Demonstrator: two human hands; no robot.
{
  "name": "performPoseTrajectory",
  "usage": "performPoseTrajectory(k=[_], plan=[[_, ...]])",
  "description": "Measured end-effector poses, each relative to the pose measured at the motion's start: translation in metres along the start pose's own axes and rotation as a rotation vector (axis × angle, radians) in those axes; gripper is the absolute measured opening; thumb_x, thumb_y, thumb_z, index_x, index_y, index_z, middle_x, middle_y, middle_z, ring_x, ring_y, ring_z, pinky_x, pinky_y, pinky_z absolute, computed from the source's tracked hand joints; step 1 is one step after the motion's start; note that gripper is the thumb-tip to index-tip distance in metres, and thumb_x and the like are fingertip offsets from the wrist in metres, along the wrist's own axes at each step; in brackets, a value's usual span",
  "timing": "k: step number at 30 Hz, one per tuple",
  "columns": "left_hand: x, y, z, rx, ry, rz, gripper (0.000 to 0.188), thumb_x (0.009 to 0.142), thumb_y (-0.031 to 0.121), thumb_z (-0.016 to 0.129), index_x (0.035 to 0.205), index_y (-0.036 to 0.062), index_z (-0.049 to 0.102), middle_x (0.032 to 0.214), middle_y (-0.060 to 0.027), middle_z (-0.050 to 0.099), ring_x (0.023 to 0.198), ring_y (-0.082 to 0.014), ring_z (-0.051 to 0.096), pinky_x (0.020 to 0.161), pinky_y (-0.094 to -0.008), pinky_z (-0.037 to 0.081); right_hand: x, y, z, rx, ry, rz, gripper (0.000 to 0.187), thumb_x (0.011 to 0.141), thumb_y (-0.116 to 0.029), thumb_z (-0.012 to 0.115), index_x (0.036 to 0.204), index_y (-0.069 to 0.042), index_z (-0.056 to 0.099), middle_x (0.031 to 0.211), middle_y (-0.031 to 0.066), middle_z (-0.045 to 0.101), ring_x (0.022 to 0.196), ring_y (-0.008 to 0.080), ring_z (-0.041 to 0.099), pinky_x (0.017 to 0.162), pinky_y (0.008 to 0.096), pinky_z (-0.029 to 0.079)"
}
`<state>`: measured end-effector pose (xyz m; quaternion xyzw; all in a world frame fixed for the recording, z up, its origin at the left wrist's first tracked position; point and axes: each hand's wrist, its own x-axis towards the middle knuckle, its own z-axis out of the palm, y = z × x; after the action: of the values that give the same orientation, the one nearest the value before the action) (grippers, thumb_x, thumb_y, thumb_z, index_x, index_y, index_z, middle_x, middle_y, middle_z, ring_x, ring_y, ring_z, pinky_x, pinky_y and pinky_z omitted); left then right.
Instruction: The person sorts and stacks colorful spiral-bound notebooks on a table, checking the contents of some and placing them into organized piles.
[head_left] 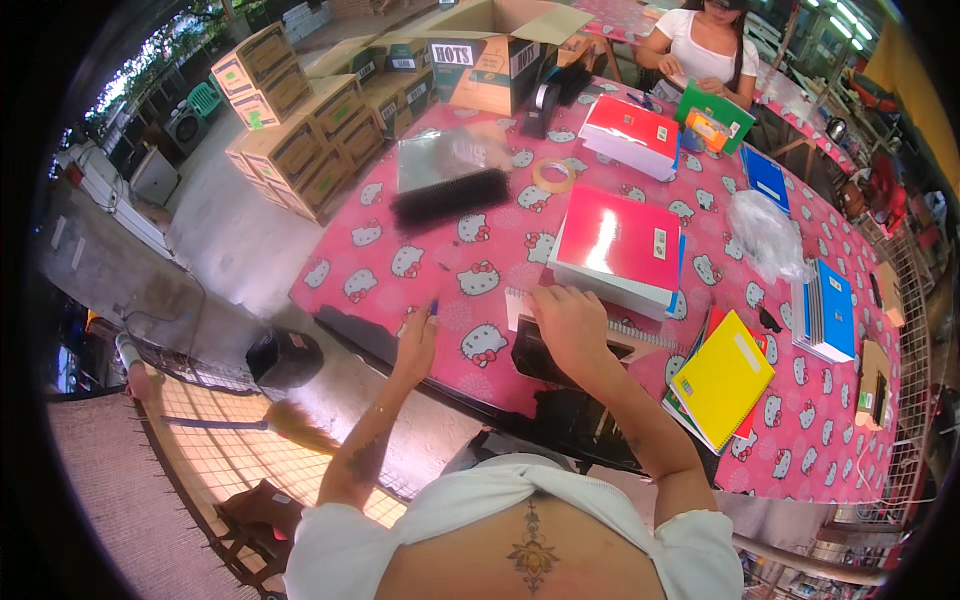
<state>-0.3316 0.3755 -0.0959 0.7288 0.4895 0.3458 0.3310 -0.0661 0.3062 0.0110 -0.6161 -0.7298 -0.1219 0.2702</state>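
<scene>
My left hand (416,345) is over the near edge of the pink table, its fingers closed around a slim blue object (433,308) like a pen, mostly hidden. At the table's front, my right hand (568,322) reaches over a dark block-like thing (540,358), its fingers curled on a white strip with a row of holes (642,338), like a notebook's punched edge. Just beyond lies a thick stack of red-covered notebooks (618,240). To the right, a yellow spiral notebook (725,380) rests on red and green ones.
Farther back are a bundle of black coils (450,199), a tape roll (553,175), clear plastic sheets (425,160) and another red stack (632,130). Blue notebooks (828,310) and crumpled plastic (768,235) lie right. Cartons (290,150) stand left. A person (705,50) works opposite.
</scene>
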Motion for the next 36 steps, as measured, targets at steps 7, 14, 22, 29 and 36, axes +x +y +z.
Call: performPoseTrajectory(k=[7,14,22,29,36], plan=[[-0.027,0.124,0.006,-1.065,-0.276,-0.583,0.038,0.100,0.030,0.046,0.117,-0.0018,0.054,0.100,-0.0159,0.066,0.091,-0.0281,0.067,0.083,-0.0403,0.053,0.006,-0.005,-0.008,0.164,0.031,0.066,0.014,0.085,-0.020,0.068,0.092,-0.010,0.062,0.079,0.0066,0.062,0.070,0.0271,0.065,0.060,0.0388,0.049],[-0.013,0.127,0.010,-1.152,-0.372,-0.592,0.036,0.102,0.033,0.043,0.110,0.0003,0.055,0.103,-0.0214,0.067,0.091,-0.0327,0.071,0.073,-0.0369,0.058,0.006,-0.003,-0.009,0.207,0.037,0.067,0.014,0.084,-0.018,0.069,0.092,-0.009,0.062,0.080,0.0075,0.062,0.068,0.0288,0.065,0.059,0.0396,0.050],[-0.006,0.116,0.003,-1.174,-0.401,-0.599,0.035,0.101,0.034,0.044,0.098,0.0017,0.056,0.101,-0.0220,0.067,0.084,-0.0308,0.071,0.071,-0.0377,0.058,0.007,-0.007,-0.008,0.214,0.034,0.057,0.014,0.084,-0.018,0.069,0.092,-0.009,0.061,0.081,0.0071,0.062,0.070,0.0280,0.065,0.060,0.0390,0.050],[0.009,0.156,-0.012,0.285,-0.226,0.197,0.035,0.090,0.016,0.065,0.125,0.0117,0.065,0.089,-0.0088,0.056,0.078,-0.0188,0.059,0.070,-0.0325,0.046,-0.002,0.005,-0.013,0.085,0.090,0.056,0.019,0.078,-0.018,0.071,0.094,-0.012,0.062,0.086,0.0052,0.064,0.078,0.0245,0.066,0.065,0.0384,0.050],[0.038,-0.024,-0.004,0.313,-0.325,0.425,0.037,0.088,0.012,0.066,0.124,0.0062,0.063,0.103,-0.0147,0.060,0.092,-0.0288,0.058,0.082,-0.0364,0.046,-0.058,0.072,-0.107,0.183,0.376,0.450,0.027,0.086,-0.021,0.070,0.107,-0.005,0.065,0.086,0.0151,0.066,0.077,0.0266,0.067,0.066,0.0425,0.049]])
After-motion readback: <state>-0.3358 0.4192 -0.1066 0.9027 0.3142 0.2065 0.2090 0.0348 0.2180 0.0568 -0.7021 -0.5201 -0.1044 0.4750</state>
